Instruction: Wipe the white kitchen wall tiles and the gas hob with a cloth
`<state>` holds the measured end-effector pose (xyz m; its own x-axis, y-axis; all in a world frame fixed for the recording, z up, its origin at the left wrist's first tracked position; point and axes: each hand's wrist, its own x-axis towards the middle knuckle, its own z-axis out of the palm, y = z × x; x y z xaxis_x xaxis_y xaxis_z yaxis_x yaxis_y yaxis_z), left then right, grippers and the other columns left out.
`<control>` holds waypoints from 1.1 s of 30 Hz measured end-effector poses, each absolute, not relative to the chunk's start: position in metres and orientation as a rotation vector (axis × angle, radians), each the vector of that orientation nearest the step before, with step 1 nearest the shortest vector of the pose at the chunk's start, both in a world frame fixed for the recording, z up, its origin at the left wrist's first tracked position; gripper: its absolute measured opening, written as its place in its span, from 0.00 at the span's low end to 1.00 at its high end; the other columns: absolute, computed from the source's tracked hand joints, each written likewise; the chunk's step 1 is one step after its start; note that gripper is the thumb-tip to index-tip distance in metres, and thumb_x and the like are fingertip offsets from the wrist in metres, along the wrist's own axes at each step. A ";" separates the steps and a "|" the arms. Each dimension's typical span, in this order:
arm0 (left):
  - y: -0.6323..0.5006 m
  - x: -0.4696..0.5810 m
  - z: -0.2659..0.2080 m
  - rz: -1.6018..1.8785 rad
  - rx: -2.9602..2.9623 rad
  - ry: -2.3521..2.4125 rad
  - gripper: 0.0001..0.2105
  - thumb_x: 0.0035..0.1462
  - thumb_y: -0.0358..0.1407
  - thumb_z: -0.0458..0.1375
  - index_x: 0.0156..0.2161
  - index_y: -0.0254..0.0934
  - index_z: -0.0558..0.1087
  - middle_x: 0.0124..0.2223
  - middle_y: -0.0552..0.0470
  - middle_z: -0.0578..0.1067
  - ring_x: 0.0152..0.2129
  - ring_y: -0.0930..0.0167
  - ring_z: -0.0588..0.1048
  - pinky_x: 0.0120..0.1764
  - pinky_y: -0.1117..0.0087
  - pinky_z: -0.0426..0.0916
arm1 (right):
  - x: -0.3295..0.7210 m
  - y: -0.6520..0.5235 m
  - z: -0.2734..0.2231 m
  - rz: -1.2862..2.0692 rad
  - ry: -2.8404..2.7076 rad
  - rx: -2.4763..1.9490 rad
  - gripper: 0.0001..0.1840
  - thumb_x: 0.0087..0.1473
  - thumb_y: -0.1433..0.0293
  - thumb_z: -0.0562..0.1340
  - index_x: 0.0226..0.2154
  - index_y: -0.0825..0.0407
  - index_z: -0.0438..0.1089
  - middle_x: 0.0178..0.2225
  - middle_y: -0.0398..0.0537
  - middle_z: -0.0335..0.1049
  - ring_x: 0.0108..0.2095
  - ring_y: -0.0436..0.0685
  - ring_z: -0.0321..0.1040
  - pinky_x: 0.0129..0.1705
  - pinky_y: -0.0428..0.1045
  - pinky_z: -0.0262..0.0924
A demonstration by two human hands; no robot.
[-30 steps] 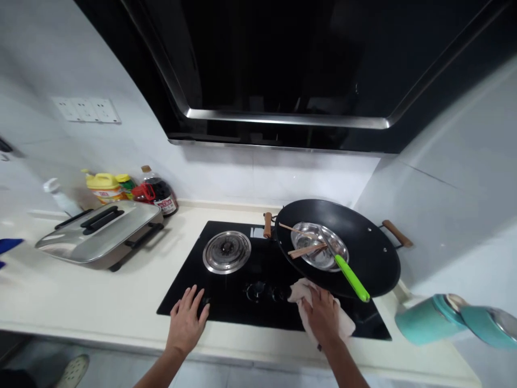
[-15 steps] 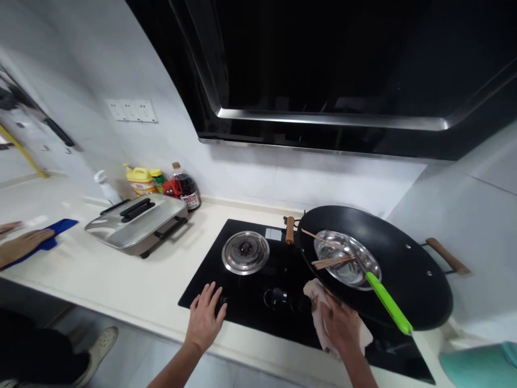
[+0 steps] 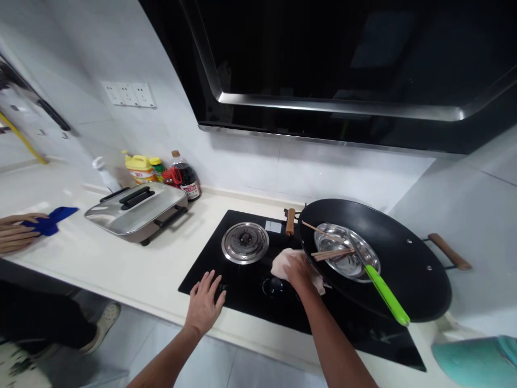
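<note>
My right hand [image 3: 299, 271] presses a pale pink cloth [image 3: 281, 262] onto the black glass cooktop [image 3: 250, 283], beside the wok's left rim and behind the control knob [image 3: 273, 286]. My left hand [image 3: 205, 302] lies flat with spread fingers on the cooktop's front left edge, holding nothing. A large black wok [image 3: 407, 269] with wooden handles stands over the right burner. Inside it are a shiny metal bowl [image 3: 369, 250], wooden chopsticks [image 3: 333, 254] and a utensil with a bright green handle [image 3: 386, 295]. The round left burner [image 3: 245, 243] is uncovered.
Left on the counter stands an electric pan [image 3: 137, 213] with a lid, bottles [image 3: 188, 178] behind it. At far left another person's hands [image 3: 18, 233] rest on a blue cloth [image 3: 54, 220]. A range hood [image 3: 323, 64] hangs above. A teal container [image 3: 476, 361] is at lower right.
My right hand has slid the pink cloth left and away from me, from the cooktop's front to beside the wok's left rim. My left hand stays in place. The other person's hands shifted on the blue cloth.
</note>
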<state>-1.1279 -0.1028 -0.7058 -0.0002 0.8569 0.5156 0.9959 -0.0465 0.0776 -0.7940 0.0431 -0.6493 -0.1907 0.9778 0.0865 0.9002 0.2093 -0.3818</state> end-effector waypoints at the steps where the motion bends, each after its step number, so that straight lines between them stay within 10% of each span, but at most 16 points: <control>1: -0.103 -1.128 -0.706 -0.630 -1.976 -1.924 0.23 0.70 0.46 0.51 0.62 0.38 0.73 0.68 0.40 0.71 0.66 0.54 0.69 0.60 0.50 0.65 | -0.803 0.043 -0.645 0.367 -2.228 -1.750 0.19 0.68 0.64 0.65 0.57 0.55 0.72 0.56 0.57 0.68 0.58 0.64 0.66 0.63 0.63 0.62; 9: -0.103 -1.129 -0.704 -0.626 -2.004 -1.958 0.23 0.70 0.46 0.52 0.62 0.38 0.74 0.68 0.40 0.70 0.66 0.53 0.69 0.61 0.49 0.66 | -0.819 0.034 -0.619 0.506 -2.518 -1.582 0.21 0.66 0.77 0.56 0.57 0.48 0.74 0.68 0.48 0.60 0.72 0.63 0.43 0.73 0.72 0.20; 17: -0.103 -1.127 -0.707 -0.663 -2.000 -1.999 0.23 0.69 0.46 0.53 0.62 0.40 0.74 0.68 0.41 0.70 0.67 0.53 0.68 0.62 0.48 0.65 | -0.772 -0.010 -0.615 0.510 -2.557 -1.744 0.25 0.60 0.70 0.61 0.59 0.47 0.74 0.71 0.52 0.53 0.75 0.71 0.32 0.72 0.73 0.30; 24: -0.104 -1.127 -0.705 -0.665 -1.989 -1.971 0.22 0.69 0.46 0.52 0.62 0.39 0.74 0.68 0.40 0.71 0.66 0.54 0.69 0.61 0.50 0.66 | -0.772 -0.046 -0.621 0.520 -2.635 -1.627 0.32 0.56 0.70 0.62 0.63 0.41 0.71 0.73 0.48 0.49 0.76 0.67 0.29 0.73 0.73 0.20; 33: -0.103 -1.127 -0.705 -0.649 -1.980 -1.982 0.23 0.69 0.47 0.51 0.61 0.40 0.75 0.68 0.41 0.71 0.66 0.54 0.69 0.61 0.50 0.65 | -0.782 -0.089 -0.662 0.352 -2.519 -1.380 0.24 0.53 0.76 0.60 0.52 0.51 0.78 0.56 0.54 0.71 0.72 0.65 0.47 0.76 0.65 0.32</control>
<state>-1.1267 -0.1026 -0.7048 -0.0334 0.8734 0.4859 0.9917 -0.0316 0.1249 -0.7817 -0.0886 -0.6618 -0.5217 0.8473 0.0994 0.7875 0.5231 -0.3258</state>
